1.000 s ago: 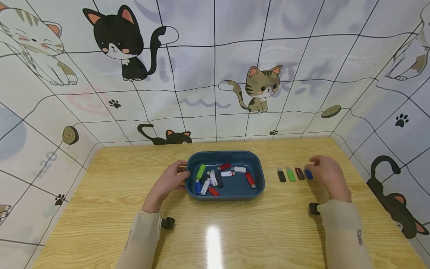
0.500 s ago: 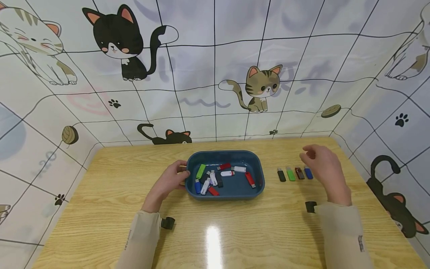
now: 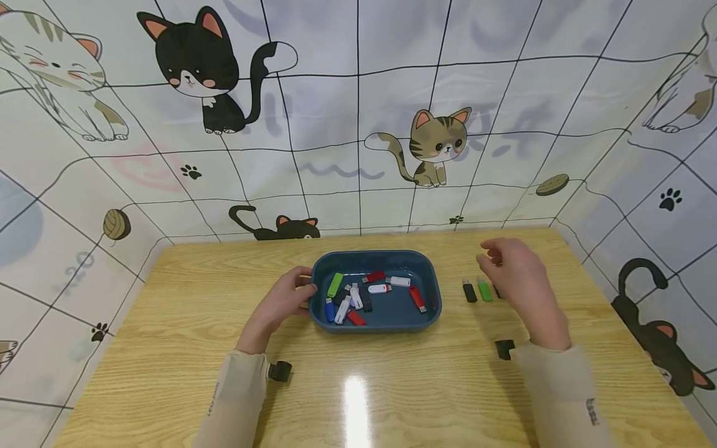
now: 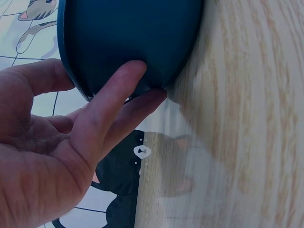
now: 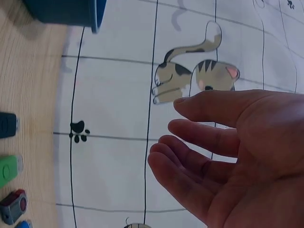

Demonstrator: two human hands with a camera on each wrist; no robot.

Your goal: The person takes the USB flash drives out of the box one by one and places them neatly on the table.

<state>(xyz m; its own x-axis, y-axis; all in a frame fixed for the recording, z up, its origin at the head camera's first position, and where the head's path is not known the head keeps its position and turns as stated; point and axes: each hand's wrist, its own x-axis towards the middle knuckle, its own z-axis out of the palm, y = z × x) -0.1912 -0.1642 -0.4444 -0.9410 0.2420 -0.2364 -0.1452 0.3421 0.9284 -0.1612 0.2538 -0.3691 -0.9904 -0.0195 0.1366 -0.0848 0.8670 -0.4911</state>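
Note:
My left hand holds the left end of a dark blue plastic bin. In the left wrist view, fingers press against the bin's outer wall and another digit reaches its rim. Several USB flash drives lie jumbled inside, among them a green one and a red one. Right of the bin, a row of drives lies on the table: black, bright green, a dark brown-red one and a blue one. Above this row hovers my right hand, fingers loosely bent, holding nothing.
A wood-grain table carries everything. White wall sheets with cartoon cats and grid lines rise at the back and both sides. A black strap piece sits at the left cuff.
My right hand has risen off the blue flash drive, which stays at the row's right end, and has moved left over the row. The left hand and the bin stay put.

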